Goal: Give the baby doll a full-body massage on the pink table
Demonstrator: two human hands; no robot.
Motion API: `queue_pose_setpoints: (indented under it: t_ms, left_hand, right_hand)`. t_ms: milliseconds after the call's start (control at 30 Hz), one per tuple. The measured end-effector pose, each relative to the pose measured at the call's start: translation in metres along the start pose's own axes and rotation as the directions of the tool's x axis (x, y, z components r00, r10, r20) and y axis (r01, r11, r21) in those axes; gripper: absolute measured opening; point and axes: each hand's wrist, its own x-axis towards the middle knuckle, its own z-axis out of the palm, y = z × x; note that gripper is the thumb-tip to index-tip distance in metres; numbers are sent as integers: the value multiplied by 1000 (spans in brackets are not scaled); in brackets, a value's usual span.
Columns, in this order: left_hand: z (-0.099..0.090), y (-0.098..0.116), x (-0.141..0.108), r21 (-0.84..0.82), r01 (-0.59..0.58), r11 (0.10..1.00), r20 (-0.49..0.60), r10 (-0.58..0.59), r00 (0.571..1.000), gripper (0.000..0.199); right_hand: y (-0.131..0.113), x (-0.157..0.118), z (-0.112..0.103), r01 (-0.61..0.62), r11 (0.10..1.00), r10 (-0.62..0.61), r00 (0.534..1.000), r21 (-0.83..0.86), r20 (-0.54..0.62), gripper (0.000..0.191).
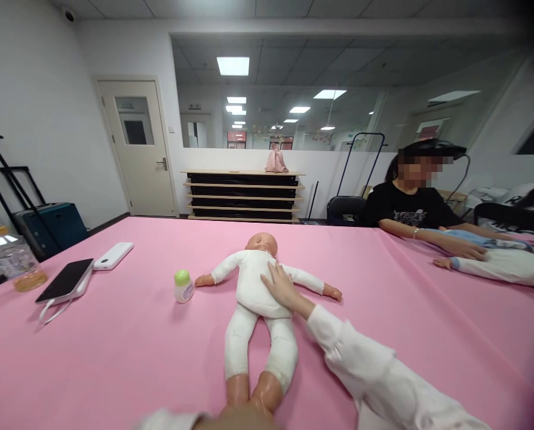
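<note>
A baby doll with a white cloth body lies on its back on a pink-covered table. Its head points away from me, turned to one side, and its arms are spread. My right hand rests flat on the doll's chest and belly, fingers stretched out. At the bottom edge, my left hand is at the doll's feet, blurred and partly cut off. Its fingers do not show clearly enough to tell whether they grip. Beside the doll's hand on the left stands a small white bottle with a green cap.
A phone, a white power bank and a drink bottle sit at the left. Across the table on the right, a person in black handles another doll. Behind are a low shelf and a suitcase.
</note>
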Motion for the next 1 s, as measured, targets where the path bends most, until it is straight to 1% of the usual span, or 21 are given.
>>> queue_pose_setpoints:
  t_ms: [33,67,100,133,167,200,267,300,333,400,500,567,633,700,867,1000]
  left_hand:
    - [-10,2,10,4,-30,1000,31,30,999,24]
    - [-20,1,21,25,-68,997,37,67,997,25]
    - [-31,-3,34,70,-103,992,16,102,995,27]
    - [-41,-11,47,132,-126,983,-39,132,990,31]
    - [-48,-23,60,230,-124,965,-113,153,982,37]
    - [-54,-37,74,310,-79,947,-158,133,978,47]
    - [-55,-68,96,374,57,925,-226,31,974,59]
    - [-52,-82,105,375,85,923,-233,5,973,62]
    - [-47,-94,113,367,89,926,-228,-3,974,64]
    - [-34,-108,123,324,97,941,-231,-20,973,62]
    - [-17,-111,129,296,134,946,-273,-51,961,58]
    - [-12,-110,128,342,151,927,-319,-37,947,56]
    - [-13,-110,126,407,138,903,-344,11,939,53]
    - [-16,-113,124,442,101,891,-341,63,938,50]
    - [-21,-120,123,392,27,920,-334,115,936,49]
    - [-20,-119,123,384,23,923,-325,112,939,50]
  right_hand:
    - [5,-15,-1,20,1000,-19,999,-16,50,63]
    - [9,-28,-2,48,999,-45,995,-27,93,65]
    - [13,-40,-3,80,996,-76,989,-27,125,66]
    - [18,-50,-4,111,994,-107,984,-23,146,67]
    - [22,-57,-6,135,991,-131,979,-17,158,67]
    - [27,-61,-8,153,988,-149,975,-10,166,66]
    - [36,-62,-13,171,985,-169,970,1,173,63]
    - [41,-60,-16,176,984,-174,970,7,172,62]
    - [46,-56,-20,181,983,-181,969,13,167,61]
    - [56,-48,-26,196,980,-199,969,32,145,59]
    - [70,-40,-30,219,971,-229,968,97,104,56]
    - [76,-39,-28,229,962,-242,967,145,77,54]
    - [80,-40,-25,239,955,-253,966,176,60,53]
    - [82,-41,-22,242,951,-255,966,190,47,53]
    - [86,-41,-20,232,953,-242,970,196,24,50]
    - [88,-40,-20,234,951,-241,970,204,12,47]
